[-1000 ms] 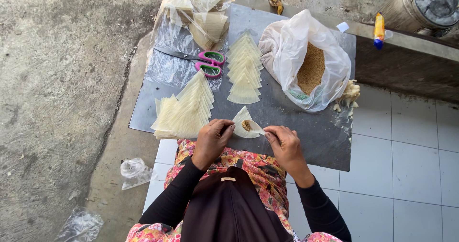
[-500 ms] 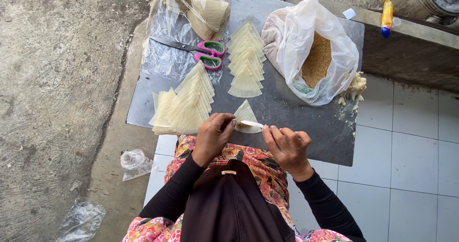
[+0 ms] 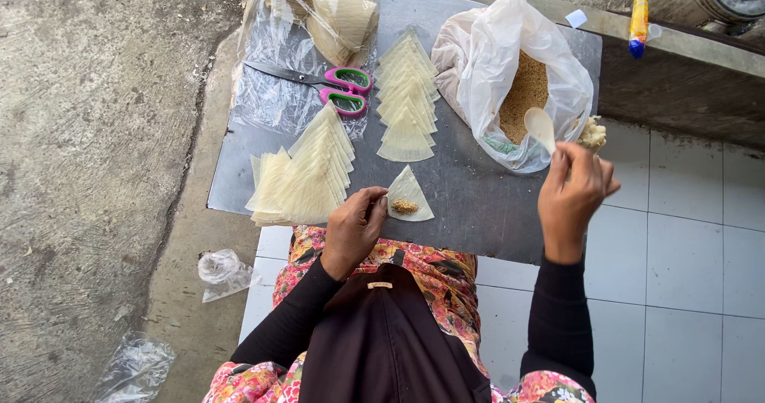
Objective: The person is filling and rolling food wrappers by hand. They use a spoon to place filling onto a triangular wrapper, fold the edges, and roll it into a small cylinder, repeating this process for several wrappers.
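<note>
Nearest, the left hand (image 3: 353,229) pins a filled triangular wrapper (image 3: 409,196) on the tabletop (image 3: 478,204). Farther right, the right hand (image 3: 575,192) grips a spoon (image 3: 542,127) over the filling bag (image 3: 518,84); a tilted scoop could spill crumbs.

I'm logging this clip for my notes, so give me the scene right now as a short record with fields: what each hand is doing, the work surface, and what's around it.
left hand: left hand, fingers touching the edge of a triangular wrapper with a dab of brown filling
right hand: right hand raised, gripping a pale spoon beside the filling bag
surface: grey metal sheet
stacks: fanned wrappers; a second row
tools: pink-handled scissors
floor: white tiles, bare concrete
</note>
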